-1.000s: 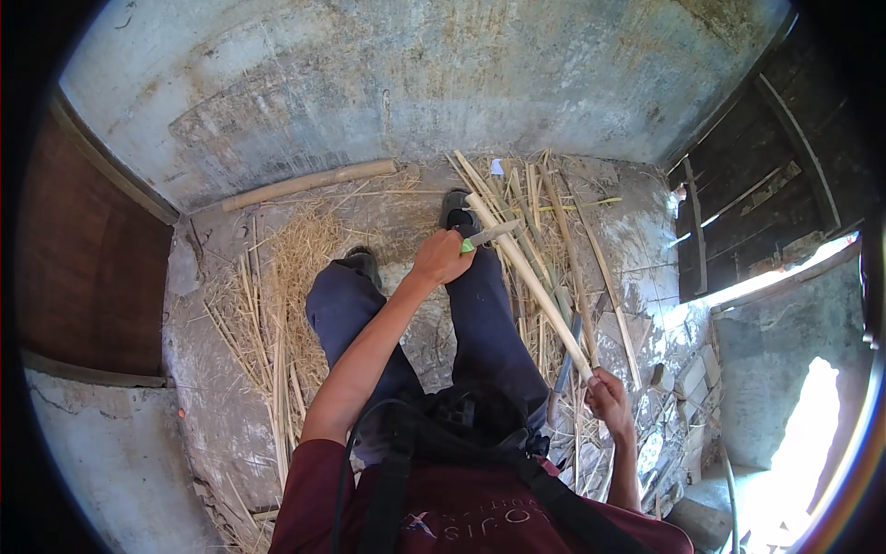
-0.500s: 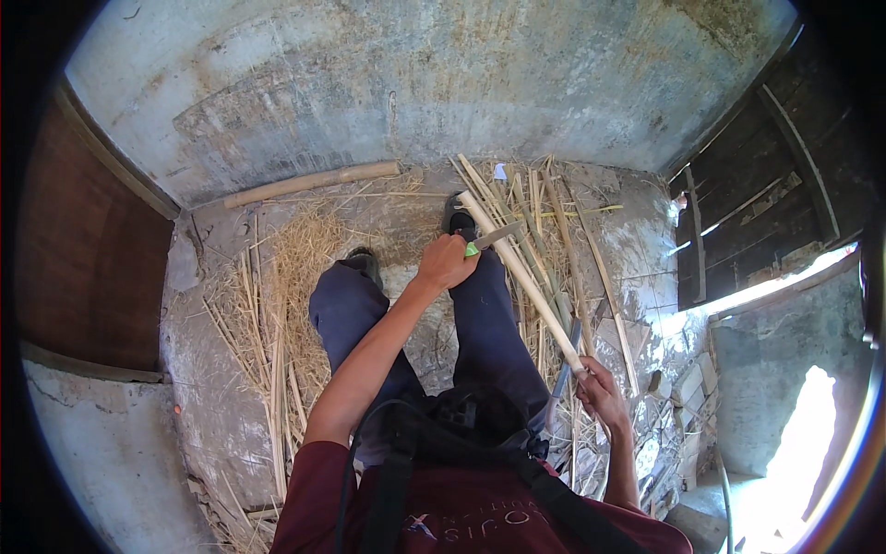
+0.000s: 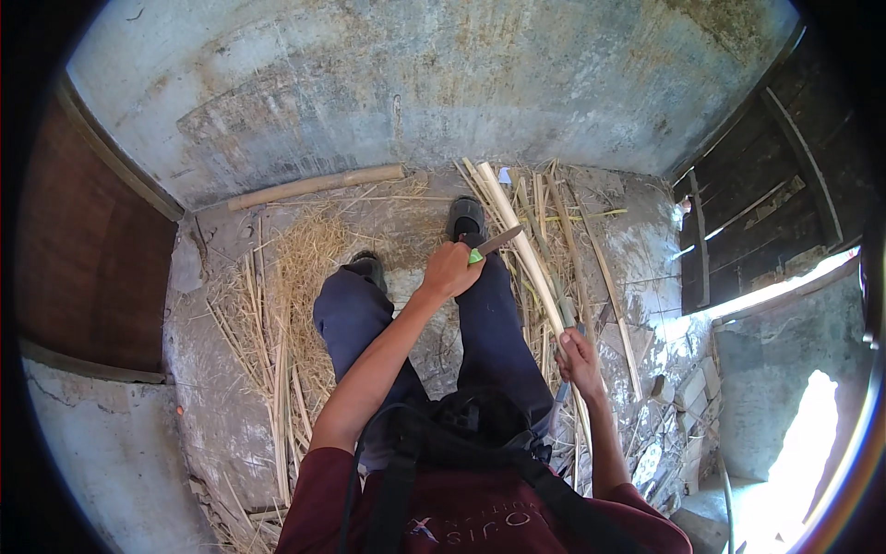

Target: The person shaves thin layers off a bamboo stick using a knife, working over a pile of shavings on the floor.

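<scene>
My left hand is closed around the green handle of a knife, above my right knee. The knife's blade points to the right and crosses a long, pale bamboo strip, meeting or just over it. My right hand grips the strip toward its near end. The strip slants away from me, its far end close to my right shoe. Whether it extends below my right hand is hard to tell among the pieces behind it.
Loose bamboo strips lie on the floor to the right, and more strips lie at left beside pale shavings. A bamboo pole lies along the far wall. Stacked bricks stand at right.
The bamboo strip has slid away from me and slightly right, standing steeper in view. My right hand has moved forward and a little left. The knife stays in my left hand, which has barely shifted.
</scene>
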A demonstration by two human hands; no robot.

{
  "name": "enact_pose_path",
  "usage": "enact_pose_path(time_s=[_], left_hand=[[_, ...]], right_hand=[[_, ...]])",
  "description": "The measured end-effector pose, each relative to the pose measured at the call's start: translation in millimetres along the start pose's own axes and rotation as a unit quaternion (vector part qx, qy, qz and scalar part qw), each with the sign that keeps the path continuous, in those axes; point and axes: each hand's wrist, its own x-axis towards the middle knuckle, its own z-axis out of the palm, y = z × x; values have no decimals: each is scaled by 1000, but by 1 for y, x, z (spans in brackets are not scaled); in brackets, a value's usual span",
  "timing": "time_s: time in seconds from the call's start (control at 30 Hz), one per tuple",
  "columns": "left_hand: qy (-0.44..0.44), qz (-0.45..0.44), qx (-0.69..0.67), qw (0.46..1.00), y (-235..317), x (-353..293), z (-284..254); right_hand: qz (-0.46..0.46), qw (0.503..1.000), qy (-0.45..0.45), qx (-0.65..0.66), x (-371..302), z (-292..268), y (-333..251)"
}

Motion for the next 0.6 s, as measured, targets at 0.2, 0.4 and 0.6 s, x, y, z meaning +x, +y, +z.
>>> enact_pose_path(time_s=[0.2, 0.4, 0.6], left_hand=[[-22, -11, -24, 999, -4, 2, 3], [-20, -12, -41, 999, -1, 1, 1], [-59, -40, -60, 996, 5, 2, -5]], right_hand=[[-74, 997, -9, 35, 29, 19, 2], [-121, 992, -5, 13, 49, 33, -16], [-120, 991, 22, -59, 57, 39, -22]])
